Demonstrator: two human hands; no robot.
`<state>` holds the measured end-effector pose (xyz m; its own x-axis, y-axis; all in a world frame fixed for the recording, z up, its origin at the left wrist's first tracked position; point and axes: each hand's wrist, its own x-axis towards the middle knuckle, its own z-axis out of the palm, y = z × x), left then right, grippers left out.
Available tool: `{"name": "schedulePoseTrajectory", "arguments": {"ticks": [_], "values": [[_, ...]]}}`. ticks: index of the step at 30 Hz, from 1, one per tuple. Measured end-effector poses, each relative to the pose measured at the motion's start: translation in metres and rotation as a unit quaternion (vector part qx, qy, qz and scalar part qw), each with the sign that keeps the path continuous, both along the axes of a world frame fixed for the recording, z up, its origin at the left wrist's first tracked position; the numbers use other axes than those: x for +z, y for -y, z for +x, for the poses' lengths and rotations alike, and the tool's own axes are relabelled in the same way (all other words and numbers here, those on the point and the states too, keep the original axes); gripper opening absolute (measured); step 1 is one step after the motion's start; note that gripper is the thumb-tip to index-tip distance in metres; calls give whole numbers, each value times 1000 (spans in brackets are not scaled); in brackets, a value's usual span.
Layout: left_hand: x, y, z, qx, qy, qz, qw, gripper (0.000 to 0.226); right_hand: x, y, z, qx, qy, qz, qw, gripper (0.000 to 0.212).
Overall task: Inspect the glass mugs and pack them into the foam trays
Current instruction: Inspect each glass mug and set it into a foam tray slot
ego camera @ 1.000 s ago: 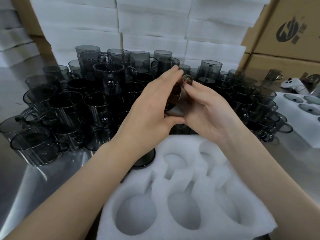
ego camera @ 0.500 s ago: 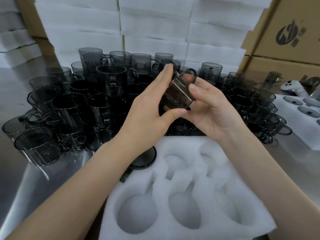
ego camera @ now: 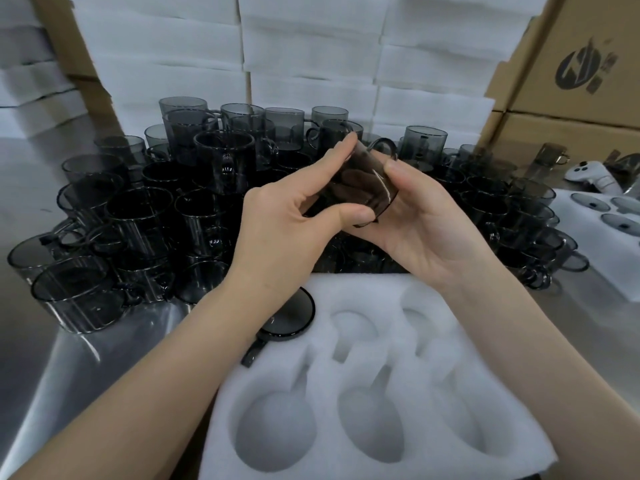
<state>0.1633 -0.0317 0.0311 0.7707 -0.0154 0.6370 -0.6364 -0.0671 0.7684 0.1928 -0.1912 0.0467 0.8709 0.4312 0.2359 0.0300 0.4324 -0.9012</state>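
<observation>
Both my hands hold one smoky grey glass mug (ego camera: 363,181) in the air, tilted on its side with its handle pointing away. My left hand (ego camera: 294,223) pinches its rim between fingers and thumb. My right hand (ego camera: 426,226) cups its base from the right, thumb on top. Below them lies a white foam tray (ego camera: 433,358) with several mug-shaped pockets, all holding nothing. Behind the tray, a dense crowd of grey glass mugs (ego camera: 138,216) stands on the metal table.
A dark round lid-like piece (ego camera: 291,318) lies at the tray's left edge. A second foam tray (ego camera: 588,271) with packed mugs sits at right, with a white controller (ego camera: 588,174) behind it. Stacked foam sheets (ego camera: 311,57) and cardboard boxes (ego camera: 581,64) wall off the back.
The mug has been turned in my hands, from mostly hidden behind my left fingers to lying on its side with its wall facing me. My hands shifted slightly lower.
</observation>
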Motion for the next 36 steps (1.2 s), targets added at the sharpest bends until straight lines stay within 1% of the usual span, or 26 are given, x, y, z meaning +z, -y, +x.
{"name": "schedulePoseTrajectory", "arguments": {"ticks": [4, 8, 10, 14, 15, 18, 20, 21, 23, 25, 27, 29, 31, 34, 35, 36], "values": [[1, -2, 1, -22, 8, -40, 999, 54, 1, 4, 1, 18, 0, -11, 1000, 49], [3, -4, 2, -4, 9, -57, 998, 35, -1, 6, 1, 18, 16, -41, 999, 59], [3, -4, 2, 0, -2, -53, 999, 29, -2, 8, 3, 8, 25, -63, 998, 65], [4, -4, 1, 5, -21, -21, 1000, 24, 0, 7, 0, 7, 48, -106, 993, 58], [4, -4, 2, 5, -27, -13, 1000, 24, 0, 7, -2, 9, 52, -124, 991, 59], [4, -4, 3, 14, -42, -12, 999, 25, 4, 7, -8, -12, 52, -204, 978, 74], [3, -5, 3, 26, -41, -10, 999, 24, 11, 7, -13, -32, 65, -267, 961, 75], [2, -5, 4, 36, -37, -9, 999, 23, 15, 8, -16, -51, 80, -312, 945, 72], [1, -7, 7, 57, -38, -24, 997, 24, 26, 10, -24, -84, 112, -404, 904, 58], [0, -9, 10, 77, -48, -37, 995, 24, 34, 13, -32, -63, 136, -457, 877, 44], [-1, -10, 12, 95, -58, -31, 993, 25, 38, 11, -40, -28, 165, -506, 846, 40], [-1, -10, 13, 102, -64, -9, 993, 25, 39, 4, -50, -31, 196, -562, 803, 42], [-1, -9, 13, 95, -75, 30, 992, 26, 36, -6, -58, -62, 229, -619, 749, 41], [-1, -9, 13, 92, -92, 78, 988, 28, 31, -19, -70, -98, 274, -719, 631, 31], [-1, -9, 12, 95, -92, 90, 987, 27, 29, -23, -74, -108, 278, -741, 602, 31], [0, -9, 11, 97, -91, 102, 986, 27, 28, -26, -76, -120, 280, -756, 580, 32]]}}
